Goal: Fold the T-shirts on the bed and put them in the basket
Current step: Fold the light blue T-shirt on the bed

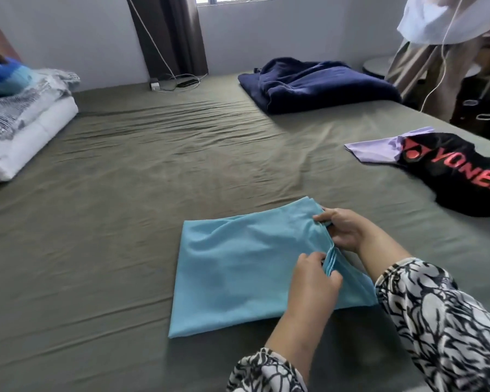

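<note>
Olive-green wrinkled bed sheet (153, 171), folded light-blue T-shirt (232, 267) lying on it, left hand (313, 281) and right hand (344, 230) both pinching the shirt's right edge

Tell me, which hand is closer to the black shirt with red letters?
Right hand: it lies nearer the black shirt with red letters. Left hand sits farther away.

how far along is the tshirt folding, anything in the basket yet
Early on. The light blue T-shirt lies partly folded on the bed; the left hand and right hand both pinch its right edge mid-fold. The black T-shirt and the lilac one lie unfolded at the right. No basket is in view, so nothing shows as put away.
</note>
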